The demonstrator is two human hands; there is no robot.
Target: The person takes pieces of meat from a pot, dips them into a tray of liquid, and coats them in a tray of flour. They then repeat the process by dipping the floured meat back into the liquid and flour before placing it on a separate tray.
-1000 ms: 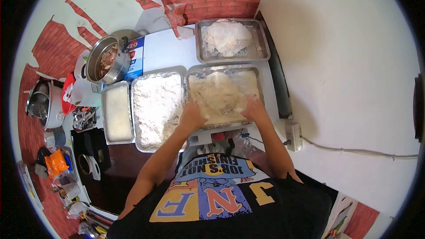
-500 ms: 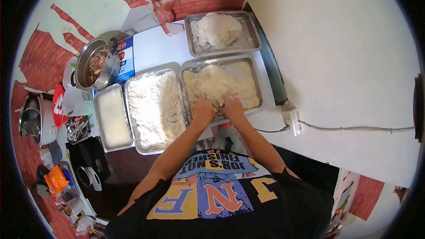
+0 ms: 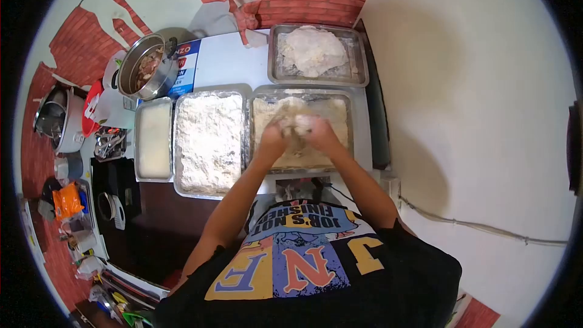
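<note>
Both hands (image 3: pixel 274 137) over floury tray (image 3: pixel 350 126)

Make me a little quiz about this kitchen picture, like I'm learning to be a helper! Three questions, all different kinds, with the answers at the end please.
1. True or false: the left hand and right hand are over the same floury tray.

2. Which one holds the reddish-brown chunks?
A) The narrow tray
B) The shiny metal pot
C) The orange bag

3. Fill in the missing word, printed upside down in the picture on the black shirt: "JOB'S NOT ____".

Key: 1. True; 2. B; 3. FINISHED
</note>
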